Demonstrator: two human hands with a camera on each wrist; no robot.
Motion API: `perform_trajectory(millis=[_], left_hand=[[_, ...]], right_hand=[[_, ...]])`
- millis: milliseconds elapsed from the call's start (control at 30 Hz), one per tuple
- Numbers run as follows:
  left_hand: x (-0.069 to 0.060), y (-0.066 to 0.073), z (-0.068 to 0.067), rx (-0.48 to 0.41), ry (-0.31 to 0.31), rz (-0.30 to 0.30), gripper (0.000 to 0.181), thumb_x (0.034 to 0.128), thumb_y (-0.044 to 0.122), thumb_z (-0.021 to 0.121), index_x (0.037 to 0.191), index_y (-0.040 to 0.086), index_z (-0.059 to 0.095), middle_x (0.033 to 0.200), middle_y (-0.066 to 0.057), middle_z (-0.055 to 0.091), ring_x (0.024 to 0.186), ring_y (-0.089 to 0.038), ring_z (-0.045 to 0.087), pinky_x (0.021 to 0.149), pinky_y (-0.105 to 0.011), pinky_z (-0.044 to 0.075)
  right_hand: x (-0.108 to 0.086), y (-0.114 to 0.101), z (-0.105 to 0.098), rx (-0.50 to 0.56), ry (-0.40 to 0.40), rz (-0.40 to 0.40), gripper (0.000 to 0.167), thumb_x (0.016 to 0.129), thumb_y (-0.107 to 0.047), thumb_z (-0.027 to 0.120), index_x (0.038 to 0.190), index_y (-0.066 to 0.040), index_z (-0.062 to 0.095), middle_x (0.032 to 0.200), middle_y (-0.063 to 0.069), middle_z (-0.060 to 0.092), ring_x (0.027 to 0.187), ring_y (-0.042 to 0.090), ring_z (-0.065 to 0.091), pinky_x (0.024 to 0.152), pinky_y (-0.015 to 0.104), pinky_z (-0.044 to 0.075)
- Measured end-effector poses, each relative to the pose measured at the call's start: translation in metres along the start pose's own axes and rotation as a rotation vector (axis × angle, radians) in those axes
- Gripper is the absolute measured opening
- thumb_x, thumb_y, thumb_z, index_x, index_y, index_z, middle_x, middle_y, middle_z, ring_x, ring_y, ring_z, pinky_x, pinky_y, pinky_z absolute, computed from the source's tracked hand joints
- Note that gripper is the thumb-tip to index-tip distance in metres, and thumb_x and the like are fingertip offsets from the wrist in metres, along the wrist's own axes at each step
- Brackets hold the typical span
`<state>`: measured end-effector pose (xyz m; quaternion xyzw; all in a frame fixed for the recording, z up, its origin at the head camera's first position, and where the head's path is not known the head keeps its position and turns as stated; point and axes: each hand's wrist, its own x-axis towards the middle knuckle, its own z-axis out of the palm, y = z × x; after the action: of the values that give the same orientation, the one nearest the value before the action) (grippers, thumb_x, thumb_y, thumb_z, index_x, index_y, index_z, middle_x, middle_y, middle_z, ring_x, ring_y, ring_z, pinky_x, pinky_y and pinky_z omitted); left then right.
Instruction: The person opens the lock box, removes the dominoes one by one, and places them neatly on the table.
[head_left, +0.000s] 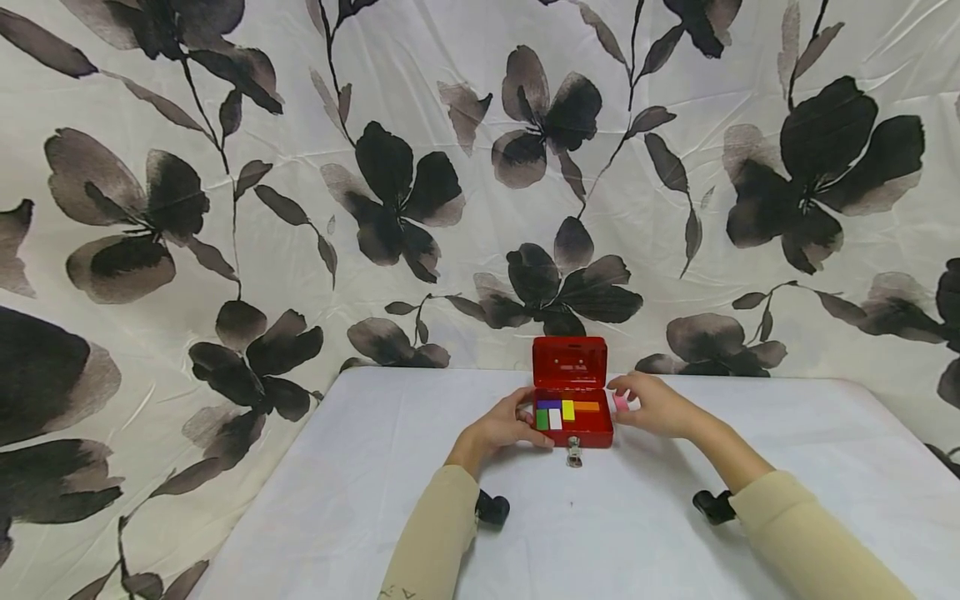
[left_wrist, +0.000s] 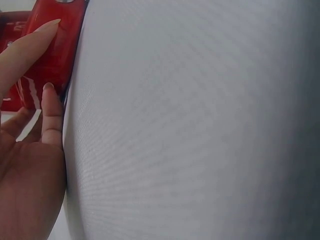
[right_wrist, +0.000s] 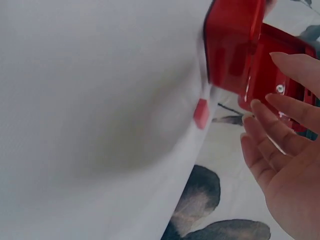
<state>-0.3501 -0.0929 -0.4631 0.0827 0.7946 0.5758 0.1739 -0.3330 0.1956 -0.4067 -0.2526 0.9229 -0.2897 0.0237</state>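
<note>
A red metal box point(head_left: 592, 437) stands with its lid point(head_left: 570, 362) raised, holding several coloured blocks, among them a yellow one point(head_left: 568, 411) and an orange one point(head_left: 587, 407). My left hand point(head_left: 504, 423) holds the box's left side, the thumb on its front wall and fingers along the side, as the left wrist view shows on the red wall point(left_wrist: 62, 50). Beside the box's right wall, my right hand point(head_left: 654, 406) hovers with fingers spread. A pink block point(head_left: 621, 402) lies on the table; in the right wrist view this block point(right_wrist: 201, 114) is apart from my fingers point(right_wrist: 270, 145).
A silver latch with a key point(head_left: 574, 452) hangs at the box's front. White cloth covers the table point(head_left: 585, 533), and a flowered curtain point(head_left: 450, 250) hangs behind its back edge. Black wrist devices are on both arms, the left one point(head_left: 492, 509) and the right one point(head_left: 714, 507).
</note>
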Motion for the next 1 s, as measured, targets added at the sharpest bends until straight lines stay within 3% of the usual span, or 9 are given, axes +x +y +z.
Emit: perform_trajectory(millis=[500,800,1000], left_hand=[[0.001,-0.001,0.000,0.007,0.001,-0.003,0.092,0.0756,0.013,0.092,0.154,0.020,0.044,0.123,-0.004,0.058,0.112,-0.024,0.051,0.105,-0.048,0.048],[-0.003,0.000,0.001,0.046,0.016,-0.004,0.097,0.0729,0.016,0.094,0.154,0.024,0.042,0.126,-0.002,0.058,0.113,-0.024,0.052,0.108,-0.049,0.047],[-0.001,0.000,0.000,0.025,0.001,-0.002,0.093,0.0752,0.014,0.092,0.154,0.021,0.043,0.122,-0.005,0.059,0.112,-0.024,0.051,0.108,-0.050,0.045]], right_hand=[[0.018,-0.021,0.021,0.027,-0.016,-0.019,0.047,0.089,-0.012,0.078,0.128,0.009,0.061,0.107,0.018,0.066,0.098,0.031,0.059,0.089,0.046,0.057],[0.030,-0.021,0.031,0.009,-0.020,-0.001,0.045,0.089,-0.009,0.079,0.127,0.008,0.062,0.108,0.016,0.068,0.097,0.026,0.061,0.093,0.049,0.057],[0.037,-0.021,0.038,0.002,-0.035,0.026,0.043,0.089,-0.009,0.079,0.127,0.006,0.064,0.112,0.016,0.070,0.099,0.026,0.063,0.095,0.049,0.056]])
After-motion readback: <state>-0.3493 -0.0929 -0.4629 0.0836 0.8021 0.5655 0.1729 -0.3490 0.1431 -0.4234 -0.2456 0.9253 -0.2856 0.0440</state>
